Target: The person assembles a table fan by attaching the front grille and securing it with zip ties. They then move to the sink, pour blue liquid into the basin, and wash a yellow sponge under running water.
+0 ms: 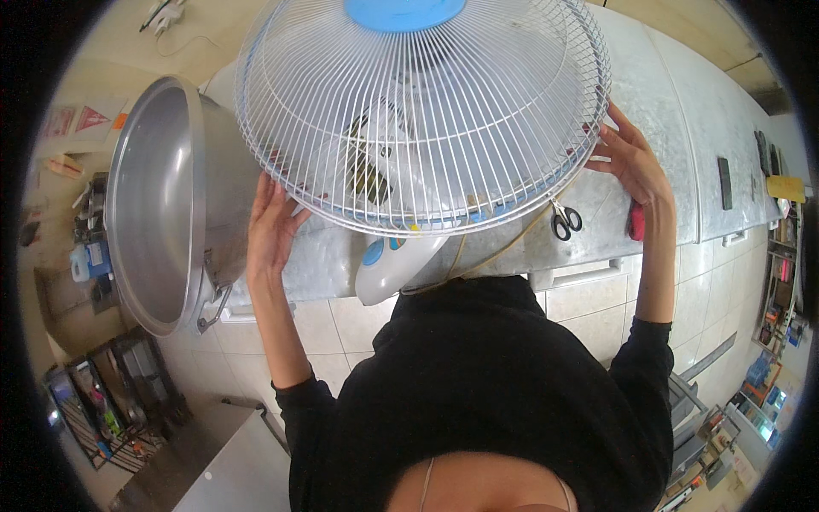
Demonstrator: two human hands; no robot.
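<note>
the left hand [271,226] and right hand [636,166], fingers parted, gripped opposite sides of the wire fan guard [426,139], upper centre.

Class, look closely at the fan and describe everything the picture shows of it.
The fan has a round cage of thin white wires, apparently metal, with a blue centre cap; the picture's top edge cuts it off. A pale, plastic-looking body with a blue oval shows below the rim, past the table's near edge. The left hand and right hand touch opposite sides of the cage.
</note>
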